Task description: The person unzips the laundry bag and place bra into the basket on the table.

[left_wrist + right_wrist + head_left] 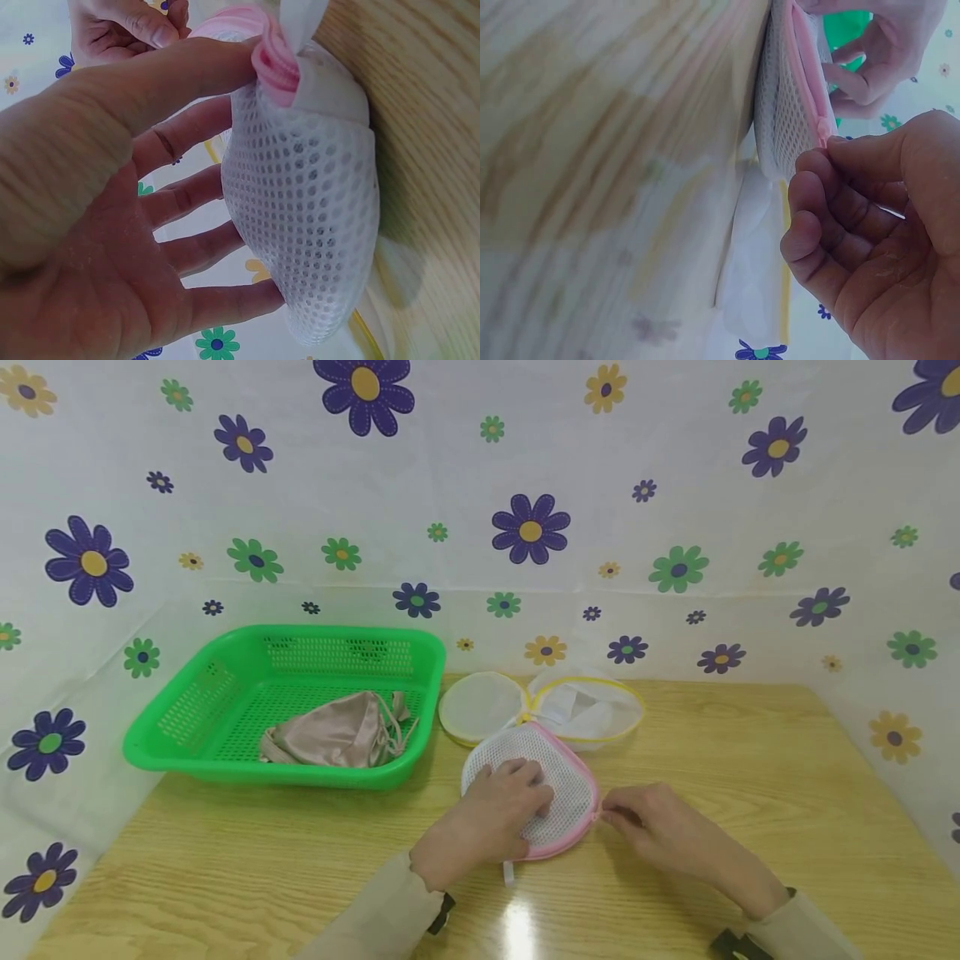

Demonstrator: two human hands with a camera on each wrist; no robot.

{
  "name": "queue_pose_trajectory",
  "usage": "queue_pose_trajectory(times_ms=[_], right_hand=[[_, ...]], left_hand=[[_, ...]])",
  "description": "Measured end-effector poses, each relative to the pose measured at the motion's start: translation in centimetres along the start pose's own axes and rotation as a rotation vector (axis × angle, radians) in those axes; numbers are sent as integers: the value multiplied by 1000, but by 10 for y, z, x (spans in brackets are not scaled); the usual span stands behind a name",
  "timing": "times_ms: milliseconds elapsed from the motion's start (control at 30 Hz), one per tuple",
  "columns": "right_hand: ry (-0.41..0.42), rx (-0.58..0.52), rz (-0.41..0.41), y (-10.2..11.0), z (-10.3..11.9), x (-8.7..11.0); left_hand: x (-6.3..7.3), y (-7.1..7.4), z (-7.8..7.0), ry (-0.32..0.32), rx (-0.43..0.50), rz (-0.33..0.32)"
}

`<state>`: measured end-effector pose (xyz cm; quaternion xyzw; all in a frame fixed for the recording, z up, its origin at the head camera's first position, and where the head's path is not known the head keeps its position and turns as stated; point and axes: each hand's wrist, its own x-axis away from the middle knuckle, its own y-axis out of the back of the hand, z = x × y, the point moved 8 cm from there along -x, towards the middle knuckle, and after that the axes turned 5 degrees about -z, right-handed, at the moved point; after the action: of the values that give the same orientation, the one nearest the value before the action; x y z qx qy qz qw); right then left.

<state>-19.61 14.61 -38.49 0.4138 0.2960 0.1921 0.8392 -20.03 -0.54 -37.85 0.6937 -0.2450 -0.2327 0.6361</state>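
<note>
A round white mesh laundry bag (568, 777) with a pink zipped rim lies on the table. Across its top rests my left hand (498, 810), fingers spread, fingertips touching the mesh. In the left wrist view, the thumb of that left hand (97, 187) touches the pink rim near a white tab (301, 22). My right hand (667, 827) is at the bag's right edge. Its thumb and index finger pinch the pink zipper pull (824, 129), seen in the right wrist view; the fingertips partly hide the pull.
Behind the pink-rimmed bag lies a yellow-rimmed mesh bag (483, 706), spread open with white material inside. At the left stands a green plastic basket (150, 752) holding a shiny beige drawstring pouch (330, 735). A flower-printed sheet (570, 460) hangs behind the wooden table (262, 860).
</note>
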Motion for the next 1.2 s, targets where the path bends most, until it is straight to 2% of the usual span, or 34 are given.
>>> queue_pose_trajectory(times_ms=[467,767,867,967,1067,1133,1200], right_hand=[[0,45,-61,10,-2,-1],[18,37,-66,8,-2,-1],[21,25,-23,2,-1,0],[35,4,35,-7,2,2],[56,-41,72,-16,7,3],[74,-68,87,-20,11,2],[71,-91,116,-24,15,1]], left_hand=[[4,0,2,9,7,29],[6,-1,3,25,7,58],[8,0,1,34,-12,59],[10,6,-5,26,-60,9],[8,15,-11,44,-91,-114],[7,19,-12,94,-96,-195],[7,20,-10,171,-69,-246]])
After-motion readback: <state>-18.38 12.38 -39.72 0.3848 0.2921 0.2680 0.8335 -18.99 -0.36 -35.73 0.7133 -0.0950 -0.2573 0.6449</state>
